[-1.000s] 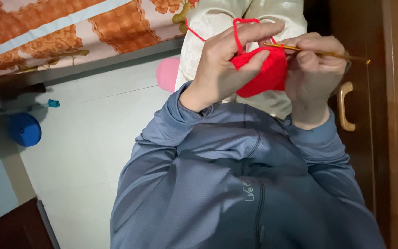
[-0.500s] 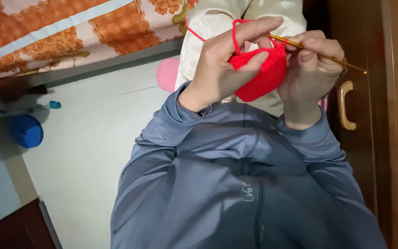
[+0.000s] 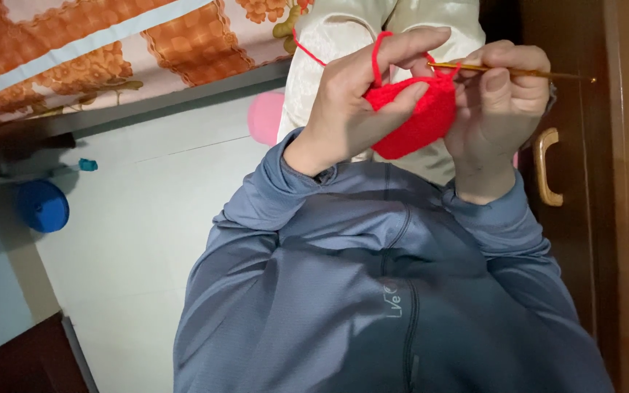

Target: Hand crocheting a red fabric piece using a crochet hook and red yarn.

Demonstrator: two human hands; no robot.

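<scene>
Red crochet piece (image 3: pixel 413 120) sits pinched in our left hand (image 3: pixel 362 102) fingers, yarn strand (image 3: pixel 376 54) looped over the forefinger. Our right hand (image 3: pixel 500 98) fingers pinch the crochet hook (image 3: pixel 511 71). Behind: cream cushion (image 3: pixel 343 29), patterned bedspread (image 3: pixel 111 44), pink ball (image 3: pixel 263 116), blue round thing (image 3: pixel 41 206) on the floor (image 3: pixel 147 218).

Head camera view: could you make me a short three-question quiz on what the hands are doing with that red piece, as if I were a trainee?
1. True or false: the right hand holds a slim golden crochet hook.
2. Which hand has the red yarn strand looped over a finger?
A. left hand
B. right hand
C. neither
3. Fill in: the red crocheted piece is pinched between the two ____.

Key
1. True; the hook's tip meets the piece's top edge.
2. A; it runs over the raised index finger.
3. hands; it is held up above the blue-grey sleeves.
</scene>
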